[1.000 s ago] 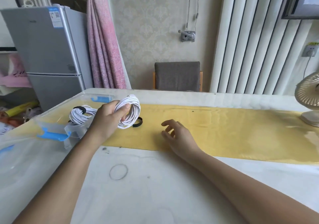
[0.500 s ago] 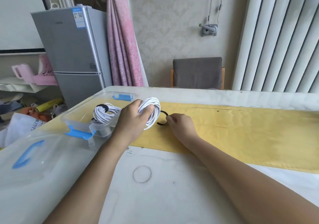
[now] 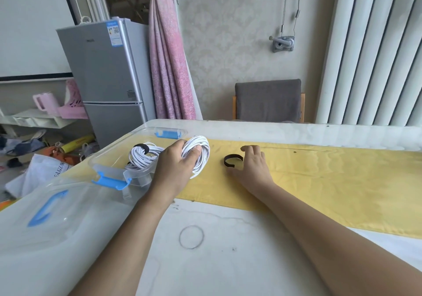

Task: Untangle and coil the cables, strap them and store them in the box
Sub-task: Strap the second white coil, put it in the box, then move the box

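The left hand (image 3: 176,168) is clamped on a coil of white cable (image 3: 202,150), thumb across the front of the loops, holding it above the yellow cloth (image 3: 319,177) on the surface (image 3: 228,261). At 9 o'clock from this hand stands the clear box (image 3: 137,174) with blue latches; a second white coil (image 3: 142,158), bound by a black strap, lies inside it. The right hand (image 3: 254,166) rests on the cloth with fingers apart and loosely curved, gripping nothing. A loose black strap (image 3: 233,160), curled into an open ring, lies at its 9 o'clock; contact cannot be confirmed.
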Available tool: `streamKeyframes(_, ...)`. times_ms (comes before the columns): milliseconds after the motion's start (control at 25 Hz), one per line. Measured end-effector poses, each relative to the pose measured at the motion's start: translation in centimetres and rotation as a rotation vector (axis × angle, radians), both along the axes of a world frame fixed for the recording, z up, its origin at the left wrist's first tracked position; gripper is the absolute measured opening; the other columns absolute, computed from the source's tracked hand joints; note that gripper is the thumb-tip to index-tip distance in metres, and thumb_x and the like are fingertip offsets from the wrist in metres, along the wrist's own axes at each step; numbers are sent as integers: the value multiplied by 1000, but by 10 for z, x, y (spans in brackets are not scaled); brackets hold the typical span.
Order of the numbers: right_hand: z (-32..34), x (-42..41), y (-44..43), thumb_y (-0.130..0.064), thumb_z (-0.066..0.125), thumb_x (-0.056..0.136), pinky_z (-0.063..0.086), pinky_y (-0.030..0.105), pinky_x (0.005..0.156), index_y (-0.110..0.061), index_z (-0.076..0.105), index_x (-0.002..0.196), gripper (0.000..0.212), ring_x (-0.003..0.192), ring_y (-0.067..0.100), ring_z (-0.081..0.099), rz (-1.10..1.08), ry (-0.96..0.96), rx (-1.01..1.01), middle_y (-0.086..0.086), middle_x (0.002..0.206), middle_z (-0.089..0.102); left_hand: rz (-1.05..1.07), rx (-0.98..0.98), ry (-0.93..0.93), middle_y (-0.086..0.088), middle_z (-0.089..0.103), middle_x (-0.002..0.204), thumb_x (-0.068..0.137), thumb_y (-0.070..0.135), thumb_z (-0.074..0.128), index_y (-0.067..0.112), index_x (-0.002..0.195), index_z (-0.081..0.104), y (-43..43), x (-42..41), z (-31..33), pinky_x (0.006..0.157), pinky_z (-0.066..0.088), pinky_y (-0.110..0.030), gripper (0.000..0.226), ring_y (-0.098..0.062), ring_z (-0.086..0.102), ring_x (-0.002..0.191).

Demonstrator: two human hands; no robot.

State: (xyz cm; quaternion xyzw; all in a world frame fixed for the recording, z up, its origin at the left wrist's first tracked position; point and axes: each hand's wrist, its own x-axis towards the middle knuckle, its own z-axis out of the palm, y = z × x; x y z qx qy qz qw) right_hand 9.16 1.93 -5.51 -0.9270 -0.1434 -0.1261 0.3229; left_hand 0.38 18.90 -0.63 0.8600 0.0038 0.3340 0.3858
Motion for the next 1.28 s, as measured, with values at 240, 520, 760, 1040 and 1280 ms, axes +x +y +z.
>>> streamKeyframes(240, -1, 11, 1, -31, 61, 88, 35, 29, 99, -27, 51, 129, 43, 122, 23, 39, 195, -20, -48, 2, 131, 42, -4, -15, 22, -4, 67, 77, 80, 49, 45, 5, 87, 62, 0, 1, -1, 75, 48, -39, 47, -24, 60, 79)
streamKeyframes(520, 5, 8, 3, -21, 50, 94, 29, 29, 88, -19, 70, 106, 23, 104, 24, 53, 112, -101, -238, 3, 106, 67, -34, -125, 94, 9, 52, 52, 82, 45, 50, 10, 66, 54, -1, -3, 3, 60, 39, -28, 38, -10, 49, 56)
streamKeyframes(760, 70, -15, -13, -5, 61, 83, 37, 8, 50, -20, 76, 92, 23, 53, 0, 53, 392, -27, 44, -8, 64, 64, -145, -292, 156, 12, 47, 47, 93, 29, 55, 7, 83, 70, -3, -1, 4, 56, 37, -18, 27, -6, 45, 52)
streamKeyframes(1040, 138, -46, -47, -12, 72, 75, 43, 15, 69, -11, 68, 78, 5, 72, 9, 57, 834, 262, 306, -3, 71, 67, -421, -664, 377, 0, 43, 52, 91, 21, 54, 5, 86, 72, -10, -7, 11, 51, 28, -28, 25, -9, 42, 44)
streamKeyframes(1280, 137, -50, -49, -1, 62, 85, 42, 17, 59, -10, 69, 88, 12, 65, 20, 50, 1033, 450, 51, 7, 73, 68, -652, -671, 520, -15, 53, 85, 80, 24, 59, -3, 103, 67, -10, -6, 6, 52, 38, -18, 37, -12, 47, 55)
